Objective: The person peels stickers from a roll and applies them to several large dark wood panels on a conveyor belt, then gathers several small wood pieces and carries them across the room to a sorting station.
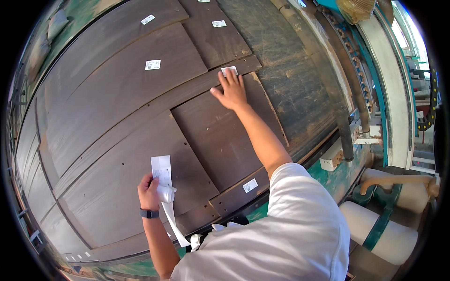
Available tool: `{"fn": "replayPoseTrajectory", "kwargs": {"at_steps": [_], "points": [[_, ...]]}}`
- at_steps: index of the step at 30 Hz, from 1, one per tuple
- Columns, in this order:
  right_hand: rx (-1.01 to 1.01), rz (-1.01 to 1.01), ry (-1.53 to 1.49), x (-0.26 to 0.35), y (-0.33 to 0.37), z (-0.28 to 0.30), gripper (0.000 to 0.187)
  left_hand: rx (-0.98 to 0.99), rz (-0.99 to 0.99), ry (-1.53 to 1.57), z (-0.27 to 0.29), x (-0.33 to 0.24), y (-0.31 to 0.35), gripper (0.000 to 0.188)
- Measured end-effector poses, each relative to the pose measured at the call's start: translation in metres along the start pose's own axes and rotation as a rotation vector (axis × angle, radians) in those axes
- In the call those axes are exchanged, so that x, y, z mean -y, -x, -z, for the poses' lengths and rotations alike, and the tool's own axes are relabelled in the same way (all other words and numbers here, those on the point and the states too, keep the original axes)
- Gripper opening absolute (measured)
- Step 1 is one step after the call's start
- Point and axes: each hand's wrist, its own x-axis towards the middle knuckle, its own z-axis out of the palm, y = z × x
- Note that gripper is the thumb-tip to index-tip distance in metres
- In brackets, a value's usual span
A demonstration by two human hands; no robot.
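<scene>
As the left hand pinches the roll, likely steadying it, the empty right hand spreads over a far label!

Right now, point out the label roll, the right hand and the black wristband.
Label roll (165, 194): head view, on its rounded side.
Right hand (232, 95): head view, middle of its back.
Black wristband (149, 214): head view, middle of its visible part.

The right fingers touch a white label on a brown board; the left fingers hold a label roll.
</scene>
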Motion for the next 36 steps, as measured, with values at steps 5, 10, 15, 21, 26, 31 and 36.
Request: {"fn": "replayPoseTrajectory", "kwargs": {"at_steps": [5,10,15,21,26,31,36], "points": [[0.377,0.085,-0.351,-0.001,0.025,0.053,0.069,-0.024,-0.085,0.092,0.006,-0.005,0.017,0.020],[0.308,0.191,0.019,0.045,0.149,0.066,0.070,-0.055,-0.134,0.214,0.012,-0.007,0.044,0.022],[0.403,0.193,-0.571,0.080,0.220,0.064,0.055,-0.041,-0.179,0.352,0.018,0.010,0.064,0.036],[0.253,-0.018,-1.129,0.229,0.204,0.153,0.028,0.029,-0.213,0.347,0.016,-0.003,0.110,0.038],[0.307,-0.059,-1.346,0.289,0.206,0.170,0.052,0.089,-0.158,0.380,0.025,-0.003,0.140,0.025],[0.097,0.481,-0.694,0.288,0.229,0.181,0.034,0.068,-0.117,0.334,0.046,0.026,0.144,0.012],[0.382,0.467,-0.905,0.252,0.235,0.153,0.024,0.212,-0.223,-0.019,0.037,0.044,0.134,0.024]]}}
